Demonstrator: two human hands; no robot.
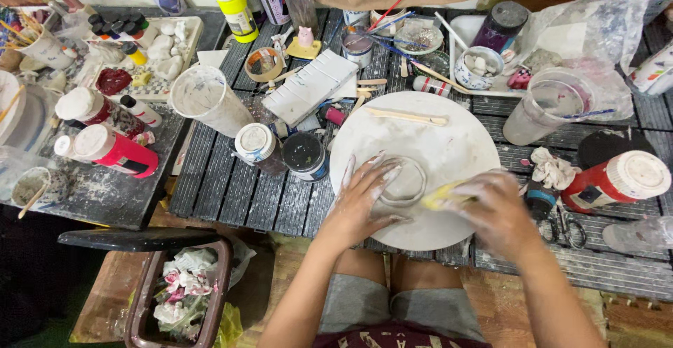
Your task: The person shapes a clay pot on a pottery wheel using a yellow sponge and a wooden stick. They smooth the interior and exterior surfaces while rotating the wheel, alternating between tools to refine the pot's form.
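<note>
Left hand (363, 197) lies with fingers spread against a small clay ring (403, 182) — soft, easily dented; right hand (494, 208) pinches a yellow sponge (443, 195) on the round board (420, 138).

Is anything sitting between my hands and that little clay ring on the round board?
Nothing visible. The left hand already rests against the clay ring on the round board, and the right hand holds a yellow tool at its edge.
</note>
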